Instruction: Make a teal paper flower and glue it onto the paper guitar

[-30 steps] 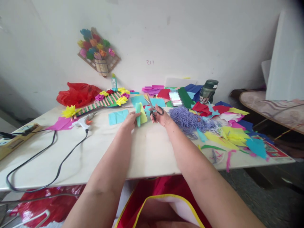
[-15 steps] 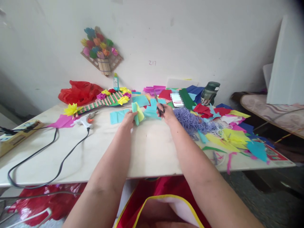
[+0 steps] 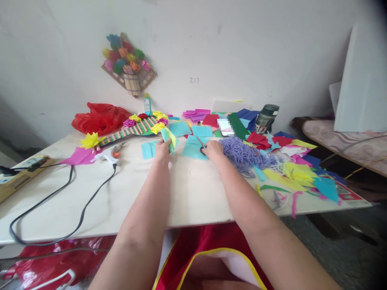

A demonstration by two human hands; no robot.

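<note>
My left hand [image 3: 162, 150] holds up a folded bundle of teal and yellow paper [image 3: 168, 139] above the white table [image 3: 187, 193]. My right hand [image 3: 213, 149] rests low on the table with its fingers in the handles of the scissors [image 3: 200, 145], whose blades lie on a teal paper sheet [image 3: 193, 150]. More teal sheets [image 3: 202, 131] lie just beyond. A heap of purple yarn [image 3: 242, 152] touches the right side of my right hand.
A white glue gun [image 3: 107, 153] with a black cable [image 3: 81, 209] lies to the left, near a pink paper [image 3: 79, 156] and yellow paper flower [image 3: 89, 140]. A red bag [image 3: 99, 117], a striped flower craft [image 3: 136, 125], a dark green jar [image 3: 266, 117] and coloured paper scraps [image 3: 299, 171] crowd the far and right side.
My right hand has lowered the scissors from beside the bundle down onto the teal sheet. My left hand has shifted the paper bundle slightly left and away.
</note>
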